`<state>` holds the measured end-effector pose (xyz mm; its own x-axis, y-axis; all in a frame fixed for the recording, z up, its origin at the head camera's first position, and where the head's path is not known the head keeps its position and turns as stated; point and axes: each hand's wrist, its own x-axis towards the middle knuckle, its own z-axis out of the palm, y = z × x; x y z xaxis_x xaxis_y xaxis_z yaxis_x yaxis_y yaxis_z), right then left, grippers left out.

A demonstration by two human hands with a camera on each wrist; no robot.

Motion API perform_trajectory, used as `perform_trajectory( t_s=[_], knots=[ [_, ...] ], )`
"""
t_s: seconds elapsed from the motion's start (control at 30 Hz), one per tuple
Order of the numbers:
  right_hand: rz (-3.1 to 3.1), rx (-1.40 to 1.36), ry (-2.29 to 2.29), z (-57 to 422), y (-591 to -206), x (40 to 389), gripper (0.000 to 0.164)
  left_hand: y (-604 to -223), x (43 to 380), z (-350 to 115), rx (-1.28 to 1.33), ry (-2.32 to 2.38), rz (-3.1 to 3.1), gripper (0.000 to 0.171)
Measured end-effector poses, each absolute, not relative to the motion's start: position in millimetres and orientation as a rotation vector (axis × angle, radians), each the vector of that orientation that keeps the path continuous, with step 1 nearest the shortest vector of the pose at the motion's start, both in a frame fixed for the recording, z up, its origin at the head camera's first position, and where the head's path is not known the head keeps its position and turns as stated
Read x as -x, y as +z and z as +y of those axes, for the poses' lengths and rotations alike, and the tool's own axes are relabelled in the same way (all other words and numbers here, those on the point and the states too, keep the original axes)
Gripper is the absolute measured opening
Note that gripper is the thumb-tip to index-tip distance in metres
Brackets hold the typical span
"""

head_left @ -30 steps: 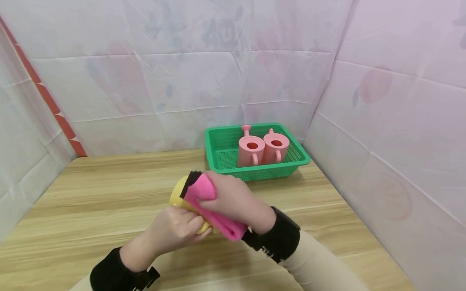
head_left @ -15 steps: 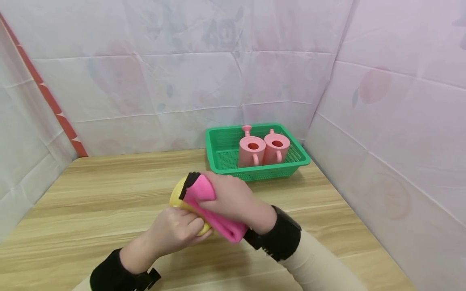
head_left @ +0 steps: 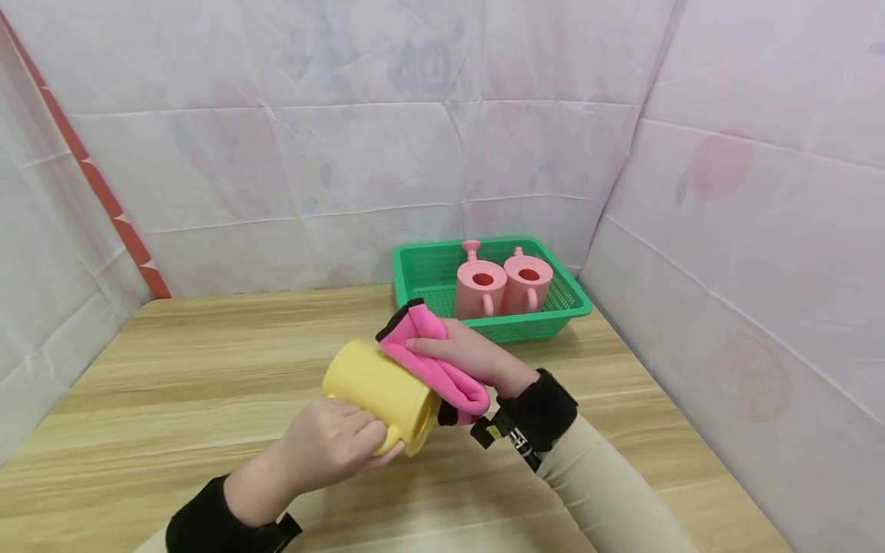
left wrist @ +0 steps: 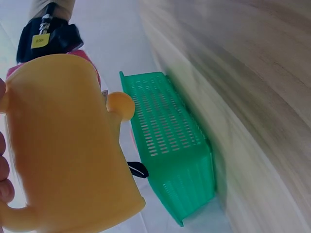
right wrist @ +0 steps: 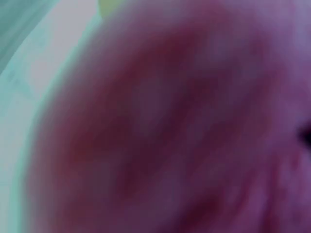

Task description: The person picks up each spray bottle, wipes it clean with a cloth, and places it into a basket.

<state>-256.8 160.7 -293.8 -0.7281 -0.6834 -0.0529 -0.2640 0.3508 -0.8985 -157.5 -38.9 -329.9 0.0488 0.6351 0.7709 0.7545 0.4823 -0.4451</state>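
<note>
My left hand [head_left: 335,439] grips the handle of a yellow watering can [head_left: 376,384], which lies tilted on its side above the table, its opening toward the lower right. In the left wrist view the can's body [left wrist: 73,141] fills the left half, with its round spout head [left wrist: 121,106] showing past the far side and my fingertips at the left edge. A folded pink cloth [head_left: 429,357] with black edging is held in my right hand [head_left: 477,353], along the can's upper right side. Blurred pink cloth [right wrist: 160,126] covers most of the right wrist view.
A green basket [head_left: 415,253] stands at the back right of the wooden table [head_left: 207,369]. Two pink watering cans [head_left: 479,288] stand upright in its right part. Printed cloth walls [head_left: 359,153] close off the back and both sides.
My right hand has moved the pink cloth up and to the right, off the top of the yellow watering can, so more of its body shows. My left hand stays nearly in place.
</note>
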Motion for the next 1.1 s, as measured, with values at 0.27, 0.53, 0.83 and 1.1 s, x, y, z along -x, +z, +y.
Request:
perform_trajectory(
  t_s=[0.27, 0.53, 0.83, 1.1],
  knots=[
    [2.664, 1.093, -0.849, 133, -277, 222, 0.025, -338, 164, -37, 1.207, -0.102, -1.64, 0.037],
    [2.901, 1.244, -0.379, 104, -276, 203, 0.034, -352, 174, -37, 1.204, -0.015, -1.611, 0.031],
    [2.578, 1.091, -0.707, 121, -275, 238, 0.028, -344, 168, -35, 1.253, -0.082, -1.615, 0.037],
    [2.198, 0.879, -1.026, 139, -289, 270, 0.037, -342, 164, -36, 1.273, -0.081, -1.588, 0.038]
  ],
)
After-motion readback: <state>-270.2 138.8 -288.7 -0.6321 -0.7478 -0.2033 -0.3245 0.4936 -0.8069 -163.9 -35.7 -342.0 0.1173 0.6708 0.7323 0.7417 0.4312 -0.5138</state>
